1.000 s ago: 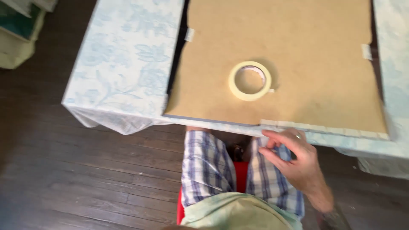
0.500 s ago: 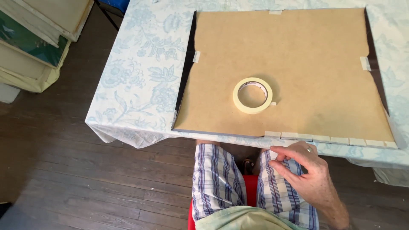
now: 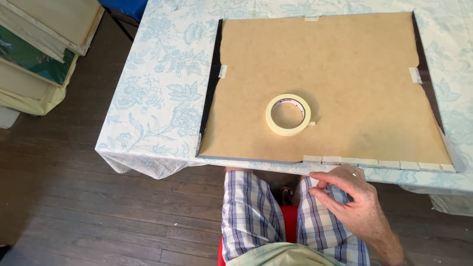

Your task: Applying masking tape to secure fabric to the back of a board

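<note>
A brown hardboard backing (image 3: 345,74) lies in a dark frame (image 3: 212,98) on the table. A roll of pale masking tape (image 3: 272,118) rests flat near the board's middle. Several short tape strips (image 3: 374,162) line the board's near edge, and single tabs sit on the left, right and far edges. My right hand (image 3: 352,199) hovers just below that near edge, above my lap. Its thumb and fingertips are pinched on what looks like a small piece of masking tape (image 3: 314,181). My left hand is out of view.
The table wears a white cloth with a blue floral print (image 3: 162,98). Stacked canvases or frames (image 3: 39,49) lean at the far left on the dark wooden floor (image 3: 98,212). I sit on a red seat (image 3: 290,221), legs in plaid shorts.
The view has lifted, so more of the table and board shows. My right hand stays pinched at the board's near edge.
</note>
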